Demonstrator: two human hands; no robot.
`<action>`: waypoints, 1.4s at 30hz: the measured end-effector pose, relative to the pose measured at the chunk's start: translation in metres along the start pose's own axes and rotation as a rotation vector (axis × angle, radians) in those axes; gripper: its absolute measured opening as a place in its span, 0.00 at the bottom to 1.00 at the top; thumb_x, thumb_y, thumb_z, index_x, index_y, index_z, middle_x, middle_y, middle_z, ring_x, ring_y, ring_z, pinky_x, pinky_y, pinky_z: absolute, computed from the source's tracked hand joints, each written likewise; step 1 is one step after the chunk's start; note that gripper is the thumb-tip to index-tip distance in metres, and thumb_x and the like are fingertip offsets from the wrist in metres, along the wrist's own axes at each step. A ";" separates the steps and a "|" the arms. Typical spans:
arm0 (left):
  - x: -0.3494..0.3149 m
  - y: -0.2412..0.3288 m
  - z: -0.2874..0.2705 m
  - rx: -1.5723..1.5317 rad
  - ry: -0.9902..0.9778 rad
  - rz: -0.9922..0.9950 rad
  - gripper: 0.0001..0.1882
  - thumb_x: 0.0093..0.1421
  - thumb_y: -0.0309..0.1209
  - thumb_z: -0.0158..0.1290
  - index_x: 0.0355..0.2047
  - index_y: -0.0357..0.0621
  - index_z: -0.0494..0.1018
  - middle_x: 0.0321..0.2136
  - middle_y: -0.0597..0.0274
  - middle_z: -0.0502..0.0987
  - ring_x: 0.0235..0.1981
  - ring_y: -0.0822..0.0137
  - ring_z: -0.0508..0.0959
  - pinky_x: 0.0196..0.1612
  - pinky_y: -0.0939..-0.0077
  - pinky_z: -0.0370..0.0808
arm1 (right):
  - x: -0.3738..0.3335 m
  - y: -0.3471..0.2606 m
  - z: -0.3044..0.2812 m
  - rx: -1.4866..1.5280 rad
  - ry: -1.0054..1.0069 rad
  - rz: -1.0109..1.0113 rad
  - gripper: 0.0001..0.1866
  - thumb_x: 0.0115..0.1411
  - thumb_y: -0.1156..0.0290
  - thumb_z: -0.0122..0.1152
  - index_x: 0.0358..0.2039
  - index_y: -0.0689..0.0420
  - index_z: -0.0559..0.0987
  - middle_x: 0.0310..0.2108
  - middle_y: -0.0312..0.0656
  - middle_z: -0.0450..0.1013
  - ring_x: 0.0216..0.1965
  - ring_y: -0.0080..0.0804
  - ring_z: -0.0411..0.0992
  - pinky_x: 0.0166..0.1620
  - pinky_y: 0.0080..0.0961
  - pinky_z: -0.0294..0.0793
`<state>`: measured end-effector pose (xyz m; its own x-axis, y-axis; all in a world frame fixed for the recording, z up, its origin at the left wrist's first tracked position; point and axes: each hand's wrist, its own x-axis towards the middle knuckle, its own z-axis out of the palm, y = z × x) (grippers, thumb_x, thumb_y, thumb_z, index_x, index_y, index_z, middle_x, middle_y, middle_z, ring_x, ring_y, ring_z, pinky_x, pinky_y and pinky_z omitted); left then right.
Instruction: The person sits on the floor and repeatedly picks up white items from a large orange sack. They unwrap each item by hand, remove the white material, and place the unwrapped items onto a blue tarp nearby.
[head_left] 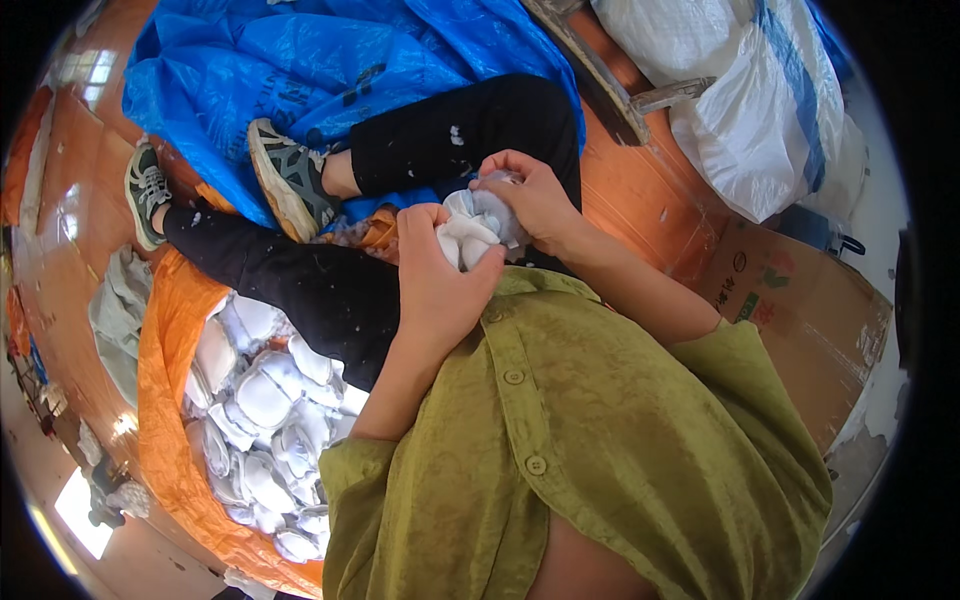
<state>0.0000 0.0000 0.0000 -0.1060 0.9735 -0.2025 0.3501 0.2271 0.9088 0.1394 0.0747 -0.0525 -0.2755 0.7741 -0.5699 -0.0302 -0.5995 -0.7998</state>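
A small white bundled cloth (472, 232) is held at chest height between both hands, the left hand (440, 270) closed beneath it and the right hand (535, 195) curled over its top.

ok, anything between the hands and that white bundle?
No. Both the left hand and the right hand already grip the white cloth bundle directly, over the lap; nothing visible sits between them.
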 end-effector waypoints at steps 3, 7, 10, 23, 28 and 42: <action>0.004 -0.003 0.003 0.071 0.126 0.107 0.19 0.45 0.24 0.59 0.35 0.40 0.61 0.33 0.58 0.64 0.34 0.60 0.66 0.41 0.73 0.66 | 0.004 -0.004 0.005 0.132 -0.012 0.138 0.04 0.59 0.74 0.56 0.35 0.57 0.73 0.33 0.35 0.73 0.34 0.23 0.72 0.38 0.17 0.73; 0.013 -0.005 -0.001 0.107 0.228 0.285 0.14 0.44 0.20 0.56 0.30 0.40 0.64 0.34 0.55 0.65 0.35 0.57 0.67 0.40 0.70 0.66 | 0.014 0.004 0.007 0.432 -0.117 0.325 0.07 0.62 0.69 0.49 0.37 0.56 0.75 0.34 0.38 0.74 0.35 0.29 0.74 0.38 0.27 0.75; 0.020 -0.013 0.001 0.149 0.284 0.402 0.11 0.45 0.18 0.54 0.28 0.39 0.64 0.33 0.54 0.65 0.33 0.56 0.68 0.39 0.71 0.67 | 0.003 -0.001 0.016 0.642 -0.258 0.475 0.12 0.64 0.66 0.43 0.38 0.55 0.75 0.36 0.39 0.74 0.37 0.32 0.74 0.39 0.31 0.76; 0.023 -0.039 -0.003 0.155 0.209 0.676 0.06 0.56 0.20 0.52 0.34 0.39 0.69 0.37 0.52 0.65 0.35 0.58 0.68 0.39 0.72 0.67 | 0.001 0.008 0.002 1.080 -0.585 0.564 0.17 0.65 0.62 0.39 0.42 0.58 0.74 0.39 0.45 0.74 0.40 0.40 0.73 0.43 0.40 0.75; 0.022 -0.039 -0.004 0.124 0.239 0.601 0.16 0.52 0.24 0.58 0.40 0.40 0.67 0.40 0.50 0.64 0.39 0.55 0.68 0.42 0.69 0.68 | -0.006 -0.016 0.021 0.796 -0.164 0.573 0.18 0.66 0.60 0.39 0.42 0.58 0.75 0.39 0.46 0.74 0.40 0.42 0.73 0.44 0.43 0.74; 0.019 -0.022 0.005 0.089 0.271 0.417 0.18 0.49 0.22 0.55 0.40 0.40 0.65 0.40 0.51 0.65 0.43 0.56 0.68 0.48 0.69 0.64 | -0.024 -0.016 0.031 0.732 -0.003 0.414 0.17 0.66 0.59 0.40 0.42 0.54 0.75 0.39 0.40 0.74 0.40 0.33 0.73 0.46 0.33 0.74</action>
<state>-0.0046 0.0137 -0.0257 -0.1734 0.9431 0.2838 0.4910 -0.1670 0.8550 0.1170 0.0602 -0.0202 -0.4039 0.4626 -0.7892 -0.5418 -0.8161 -0.2010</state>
